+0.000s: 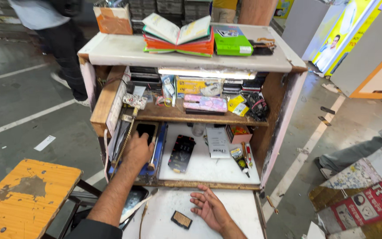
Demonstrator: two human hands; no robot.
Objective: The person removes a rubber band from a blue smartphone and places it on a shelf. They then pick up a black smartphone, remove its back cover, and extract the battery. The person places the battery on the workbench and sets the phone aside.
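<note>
A person's two bare hands work at a small, cluttered repair stand, seen from above. The left hand [138, 150] reaches far into the lower compartment on the left, palm down, its fingers spread and resting on a dark phone [147, 130] that lies in a blue-edged frame [159, 148]; the fingers press flat rather than close around it. The right hand [208, 206] lies near, on the white pull-out board [239, 212], palm up, fingers loosely curled and released, holding nothing. Just left of that hand sits a small dark rectangular part [181, 219] with a tan face, close but not touching.

On the white floor of the compartment, right of the left hand, a second black phone [181, 153] lies face up. Further right are a white packet [218, 142], a small orange box [238, 132] and a glue tube [240, 160]. A hammer [131, 116] leans on the left. The wooden shelf above carries a pink patterned phone case [204, 103]. On the stand's top lie an open book [177, 31] on an orange stack and a green box [232, 43]. A worn orange stool [25, 199] stands near left.
</note>
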